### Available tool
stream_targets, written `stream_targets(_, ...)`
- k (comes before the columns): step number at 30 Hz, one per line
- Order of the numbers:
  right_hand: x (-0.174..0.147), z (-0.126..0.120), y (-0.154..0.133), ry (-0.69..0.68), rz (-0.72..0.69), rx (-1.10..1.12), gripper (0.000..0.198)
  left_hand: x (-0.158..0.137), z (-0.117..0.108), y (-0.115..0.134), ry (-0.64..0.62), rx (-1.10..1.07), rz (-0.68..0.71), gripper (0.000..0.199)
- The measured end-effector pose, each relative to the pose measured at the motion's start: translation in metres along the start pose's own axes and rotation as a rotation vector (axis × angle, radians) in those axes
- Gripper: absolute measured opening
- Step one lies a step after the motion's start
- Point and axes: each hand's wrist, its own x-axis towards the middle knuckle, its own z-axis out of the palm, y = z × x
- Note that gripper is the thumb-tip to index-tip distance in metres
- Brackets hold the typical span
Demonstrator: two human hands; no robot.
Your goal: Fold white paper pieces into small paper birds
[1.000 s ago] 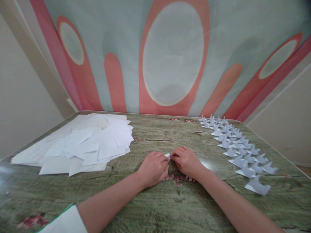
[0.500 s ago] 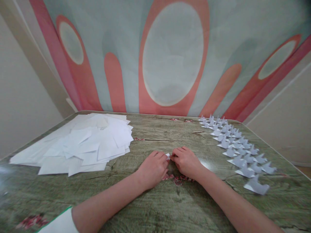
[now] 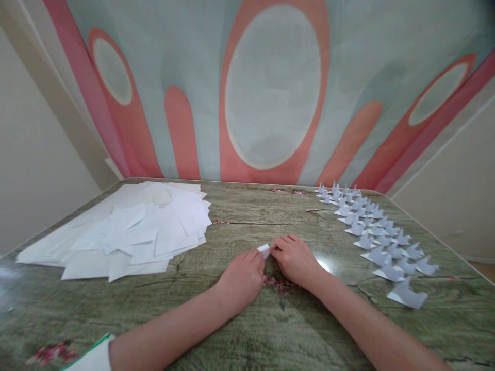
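Between my hands, over the middle of the table, is a small folded piece of white paper (image 3: 264,250). My left hand (image 3: 243,278) grips it from the left, its fingertips tucked behind or under the paper. From the right, my right hand (image 3: 293,258) pinches the paper's right end with thumb and forefinger. Most of the folded shape is hidden by the fingers, so its full form does not show.
A wide, uneven pile of white paper sheets (image 3: 131,232) covers the table's left side. Rows of several folded white paper birds (image 3: 408,294) stand along the right. The wood-grain table (image 3: 240,340) meets a coral and grey-green patterned backdrop (image 3: 209,134) at its far edge.
My left hand has shifted slightly down and left, and more of the folded paper shows between the hands. My right hand stays almost in place.
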Motion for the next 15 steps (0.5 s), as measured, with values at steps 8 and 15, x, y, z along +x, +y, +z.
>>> stream_targets(8,-0.002,0.011,0.001,0.127,0.135,0.344,0.021,-0.001,0.001,-0.006,0.077,-0.154,-0.025,0.023)
stream_targets(15,-0.001,0.01,0.002,0.102,0.136,0.477,0.025,0.006,0.01,-0.031,0.187,-0.485,-0.102,0.02)
